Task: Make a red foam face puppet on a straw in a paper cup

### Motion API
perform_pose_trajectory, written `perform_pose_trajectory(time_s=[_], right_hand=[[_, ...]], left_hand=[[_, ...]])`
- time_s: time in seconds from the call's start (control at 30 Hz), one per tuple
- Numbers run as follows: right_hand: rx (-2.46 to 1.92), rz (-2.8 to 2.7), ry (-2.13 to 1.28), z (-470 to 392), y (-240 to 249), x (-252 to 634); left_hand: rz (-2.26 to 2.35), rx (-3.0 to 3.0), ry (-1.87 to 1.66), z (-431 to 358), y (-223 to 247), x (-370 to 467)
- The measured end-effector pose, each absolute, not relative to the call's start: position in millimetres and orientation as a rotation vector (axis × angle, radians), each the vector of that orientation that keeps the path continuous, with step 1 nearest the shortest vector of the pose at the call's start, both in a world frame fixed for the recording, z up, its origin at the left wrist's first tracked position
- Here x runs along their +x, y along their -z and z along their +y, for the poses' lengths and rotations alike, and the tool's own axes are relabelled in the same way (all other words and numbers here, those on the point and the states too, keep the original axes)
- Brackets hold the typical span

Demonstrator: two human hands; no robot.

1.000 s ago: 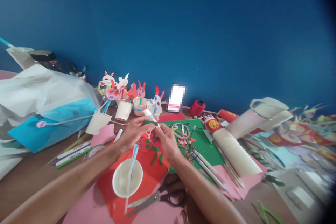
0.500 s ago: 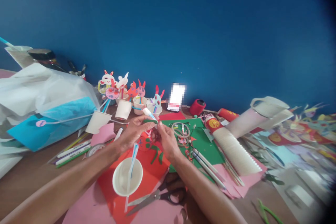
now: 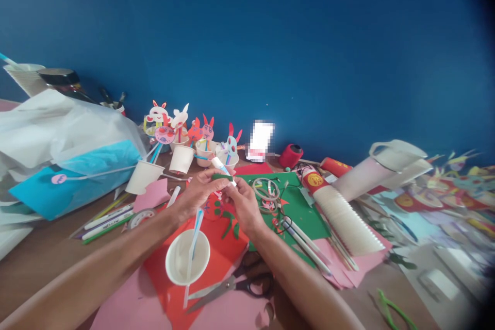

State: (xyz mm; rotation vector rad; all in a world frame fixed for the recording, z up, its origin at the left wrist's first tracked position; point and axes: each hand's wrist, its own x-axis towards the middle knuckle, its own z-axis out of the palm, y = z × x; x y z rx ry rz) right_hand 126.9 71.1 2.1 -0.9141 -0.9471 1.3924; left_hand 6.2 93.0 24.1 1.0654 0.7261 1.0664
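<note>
A small slim white-and-blue tube (image 3: 220,166) slants between my two hands above the crafting papers. My left hand (image 3: 197,191) is closed, its thumb and fingers pinching around the tube. The fingers of my right hand (image 3: 244,205) close at the tube's lower white end, and partly hide it. Below my hands, a white paper cup (image 3: 174,263) holds a blue-and-white straw (image 3: 196,229) on a red paper sheet (image 3: 228,252). Scissors (image 3: 228,286) lie partly open beside the cup, near my right forearm. Green cut-out paper shapes (image 3: 231,224) rest on the red sheet.
Paper cups (image 3: 181,159) with animal-face straws stand along the blue wall. A phone (image 3: 261,140) leans at the back. Wires lie on a green sheet (image 3: 305,216); right of it are a white comb-edged strip (image 3: 348,221) and a jug (image 3: 365,170). Markers (image 3: 108,219) lie left.
The tube has shifted slightly, and more of its white lower end shows between my fingers. My right hand's fingers have moved a little. The table things stay put.
</note>
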Motion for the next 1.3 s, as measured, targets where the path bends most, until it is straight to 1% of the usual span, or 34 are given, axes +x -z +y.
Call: perform_pose_trajectory(time_s=[0.2,0.37,0.47,0.6,0.73,0.9,1.07,1.3], right_hand=[[-0.931,-0.854,-1.336,77.4,-3.2,131.2],[-0.914,-0.873,-1.147,85.9,-26.0,159.0],[-0.950,-0.992,-1.048,83.6,-45.3,172.9],[-1.089,-1.330,-0.873,71.6,-60.2,175.4],[-1.269,-1.632,-0.589,60.4,-61.0,169.2],[-1.300,-1.825,-0.374,57.0,-59.0,165.5],[-1.343,-1.888,-0.254,59.2,-56.9,166.1],[-1.329,-1.952,-0.212,60.7,-52.5,167.2]], left_hand=[[0.797,1.144,-1.043,93.4,-18.2,7.0],[0.939,1.143,-1.048,96.2,-25.2,4.3],[1.004,1.119,-1.104,101.2,-27.9,0.1],[1.043,1.135,-1.176,106.8,-27.6,-4.2],[1.037,1.112,-1.213,108.4,-25.9,-5.9],[1.071,1.101,-1.265,108.3,-26.3,-5.7],[1.067,1.101,-1.295,106.9,-29.4,-2.9],[1.136,1.230,-1.300,104.5,-27.4,-2.8]])
